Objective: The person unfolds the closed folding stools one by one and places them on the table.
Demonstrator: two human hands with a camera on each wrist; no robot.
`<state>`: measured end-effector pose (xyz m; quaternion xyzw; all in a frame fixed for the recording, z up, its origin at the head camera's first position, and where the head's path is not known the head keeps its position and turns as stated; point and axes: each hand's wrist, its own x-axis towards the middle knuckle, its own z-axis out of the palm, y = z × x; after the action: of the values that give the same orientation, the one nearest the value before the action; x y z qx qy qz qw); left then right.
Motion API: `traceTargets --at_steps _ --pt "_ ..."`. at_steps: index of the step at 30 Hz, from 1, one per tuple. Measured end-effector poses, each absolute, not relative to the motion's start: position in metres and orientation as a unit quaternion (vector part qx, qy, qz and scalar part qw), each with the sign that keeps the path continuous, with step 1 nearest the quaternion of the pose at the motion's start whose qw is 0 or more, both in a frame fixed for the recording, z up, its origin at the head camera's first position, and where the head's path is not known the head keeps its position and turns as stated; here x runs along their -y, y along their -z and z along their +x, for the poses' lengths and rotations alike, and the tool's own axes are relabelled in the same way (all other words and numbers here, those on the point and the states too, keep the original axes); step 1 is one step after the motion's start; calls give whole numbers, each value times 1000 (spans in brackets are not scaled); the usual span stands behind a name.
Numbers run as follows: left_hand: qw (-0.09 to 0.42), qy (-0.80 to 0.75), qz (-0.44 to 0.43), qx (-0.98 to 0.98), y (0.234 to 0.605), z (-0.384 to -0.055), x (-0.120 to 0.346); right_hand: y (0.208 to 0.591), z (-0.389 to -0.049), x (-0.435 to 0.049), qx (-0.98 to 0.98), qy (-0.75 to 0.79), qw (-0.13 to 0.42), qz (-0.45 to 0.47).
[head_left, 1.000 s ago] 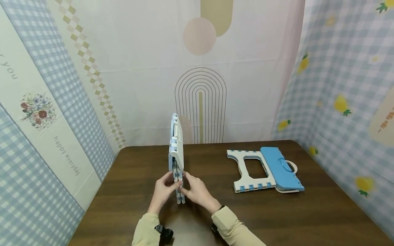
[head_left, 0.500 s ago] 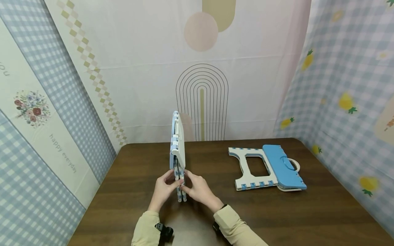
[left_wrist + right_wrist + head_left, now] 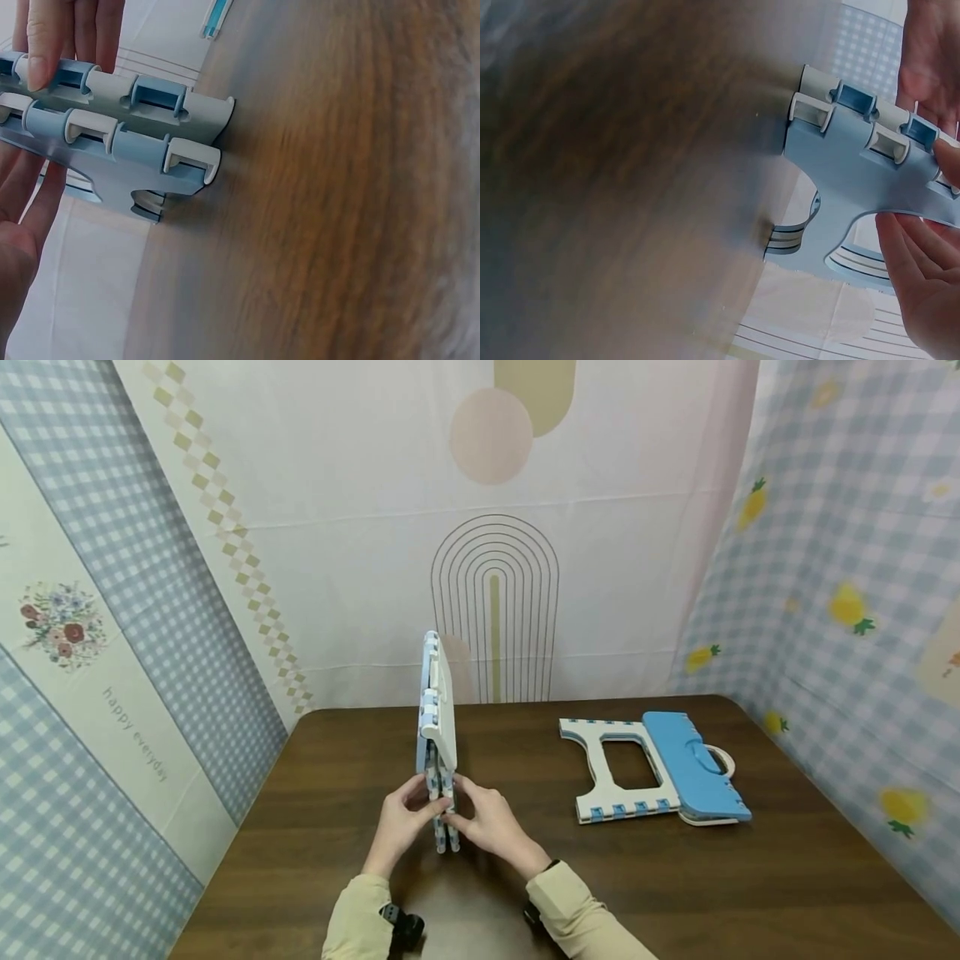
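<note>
A blue-and-white folding stool point(image 3: 441, 710) stands upright on the table, folded nearly flat with its narrow hinged edge toward me. Its two leg panels point(image 3: 135, 161) are a little apart at the lower end. My left hand point(image 3: 400, 827) grips the left leg panel, with the thumb on the near edge. On the other side, my right hand point(image 3: 491, 827) holds the right leg panel between thumb and fingers. In the right wrist view, a blue leg panel point(image 3: 847, 169) shows cut-outs and a row of hinge knuckles. The far side of the stool is hidden.
A second folding stool point(image 3: 697, 768) lies flat on the right of the brown wooden table point(image 3: 300, 860), its white handle loop point(image 3: 726, 762) pointing right. Patterned cloths hang behind the table point(image 3: 360, 593) and along both sides.
The head view has shifted slightly. The gap between the lower ends of the stool's leg panels has widened a little. Both hands keep their grip, and the second stool lies as before.
</note>
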<state>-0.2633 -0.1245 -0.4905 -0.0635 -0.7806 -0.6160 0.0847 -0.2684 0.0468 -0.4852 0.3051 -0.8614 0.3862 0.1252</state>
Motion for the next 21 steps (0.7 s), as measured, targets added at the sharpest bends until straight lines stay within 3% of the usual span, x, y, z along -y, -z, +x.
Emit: traceTargets --at_steps 21 --pt "94 605 -86 786 492 -263 129 487 -270 -71 853 -411 113 299"
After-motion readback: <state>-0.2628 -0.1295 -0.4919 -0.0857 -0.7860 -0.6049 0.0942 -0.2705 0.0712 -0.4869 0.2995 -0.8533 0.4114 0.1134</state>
